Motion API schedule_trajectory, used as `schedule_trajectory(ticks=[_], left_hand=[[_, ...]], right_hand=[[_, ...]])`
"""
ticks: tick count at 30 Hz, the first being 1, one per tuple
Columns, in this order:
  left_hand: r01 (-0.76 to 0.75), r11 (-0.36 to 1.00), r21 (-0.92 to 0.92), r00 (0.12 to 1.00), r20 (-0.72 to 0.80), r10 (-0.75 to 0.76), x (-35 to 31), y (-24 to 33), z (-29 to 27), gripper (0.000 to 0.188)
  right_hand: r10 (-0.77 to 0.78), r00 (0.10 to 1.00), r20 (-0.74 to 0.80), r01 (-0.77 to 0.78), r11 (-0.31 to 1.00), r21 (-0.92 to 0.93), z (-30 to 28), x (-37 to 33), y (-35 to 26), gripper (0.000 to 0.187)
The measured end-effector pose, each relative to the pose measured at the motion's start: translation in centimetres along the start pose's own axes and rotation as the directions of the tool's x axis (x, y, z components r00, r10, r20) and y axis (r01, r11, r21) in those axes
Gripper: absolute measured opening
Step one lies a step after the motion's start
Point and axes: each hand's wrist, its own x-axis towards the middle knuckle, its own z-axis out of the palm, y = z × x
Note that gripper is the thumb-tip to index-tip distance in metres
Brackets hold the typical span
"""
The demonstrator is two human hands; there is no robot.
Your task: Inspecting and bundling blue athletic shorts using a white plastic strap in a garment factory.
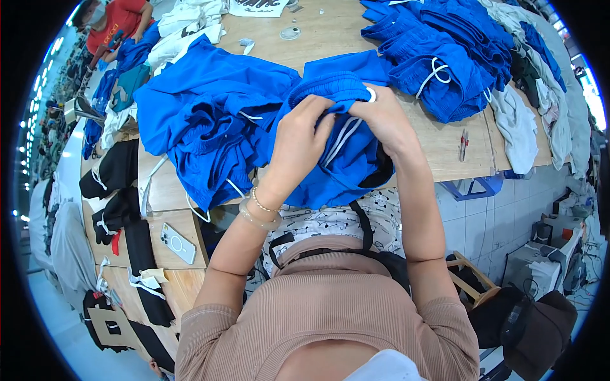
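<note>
A pair of blue shorts (356, 166) with a gathered elastic waistband lies at the near edge of the wooden table, right in front of me. My left hand (300, 136) has its fingers closed on the left part of the waistband. The waistband's right part is pinched in my right hand (386, 122), beside a white drawstring end. A white cord loop hangs down inside the shorts between both hands. To the left, touching them, is a loose heap of blue shorts (210, 127) with white drawstrings trailing out. My fingertips are partly hidden by the cloth.
A stacked pile of blue shorts (445, 51) lies at the far right, with thread snips (464, 146) nearer me. White cloth (513, 127) hangs over the right edge. On the left are a phone (178, 243) and black fabric bundles (114, 168). A person in red (124, 25) is at far left.
</note>
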Motion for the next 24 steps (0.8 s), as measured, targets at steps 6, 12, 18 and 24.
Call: schedule_trajectory(ticks=[6, 12, 18, 24], left_hand=[[0.284, 0.882, -0.377, 0.959, 0.115, -0.26, 1.6, -0.3, -2.8, 0.016], [0.32, 0.821, -0.473, 0.946, 0.215, -0.245, 2.6, -0.1, -3.6, 0.026], [0.379, 0.696, -0.609, 0.924, 0.218, -0.312, 2.9, -1.1, -3.4, 0.023], [0.416, 0.674, -0.611, 0.909, 0.253, -0.331, 3.1, -1.5, -3.9, 0.022]], right_hand=[[-0.094, 0.99, 0.102, 0.107, 0.986, -0.129, -2.0, -0.3, -0.6, 0.037], [0.153, 0.966, 0.206, -0.182, 0.975, 0.129, -3.3, -0.7, -0.8, 0.034], [0.214, 0.909, 0.358, -0.33, 0.893, 0.305, -3.6, -0.7, -0.6, 0.019], [0.226, 0.882, 0.415, -0.377, 0.865, 0.331, -3.6, -0.8, -0.1, 0.022]])
